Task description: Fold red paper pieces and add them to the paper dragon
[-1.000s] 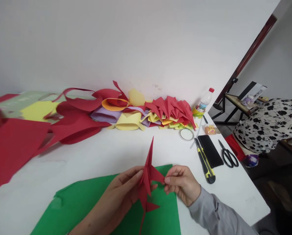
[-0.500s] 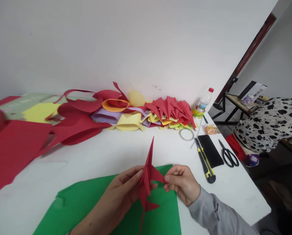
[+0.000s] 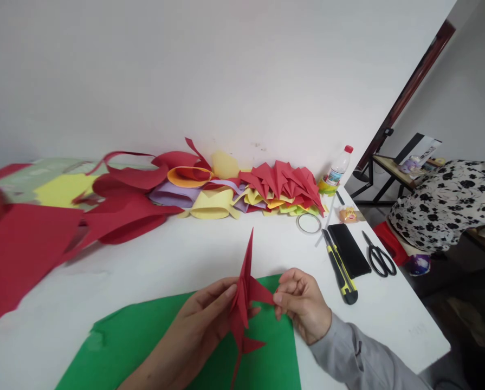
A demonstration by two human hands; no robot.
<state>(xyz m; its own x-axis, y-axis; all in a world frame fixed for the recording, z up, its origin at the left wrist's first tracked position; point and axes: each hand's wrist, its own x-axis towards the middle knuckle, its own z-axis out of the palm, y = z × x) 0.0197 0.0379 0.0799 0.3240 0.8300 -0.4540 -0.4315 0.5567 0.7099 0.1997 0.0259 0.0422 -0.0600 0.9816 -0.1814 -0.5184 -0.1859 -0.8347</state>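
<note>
A folded red paper figure [image 3: 242, 303] with several pointed flaps is held above a green paper sheet [image 3: 144, 325]. My left hand [image 3: 204, 311] grips its body from the left, thumb in front and fingers partly hidden behind the folds. Between thumb and fingertips, my right hand [image 3: 301, 303] pinches the tip of the flap that points right. One long point of the figure rises upward, and a thin strip hangs down toward the bottom edge of the view.
At the right lie a utility knife [image 3: 340, 268], a black phone-like slab [image 3: 350, 250], scissors [image 3: 378, 254] and a tape roll [image 3: 308, 223]. Folded red pieces [image 3: 283, 181], a bottle [image 3: 337, 170] and large red paper [image 3: 26, 244] line the back and left. A person in a floral top [image 3: 449, 206] sits beyond.
Both hands keep their hold on the red paper figure, nearly still. The right hand's fingers curl slightly differently at the flap tip. The view has shifted a little.
</note>
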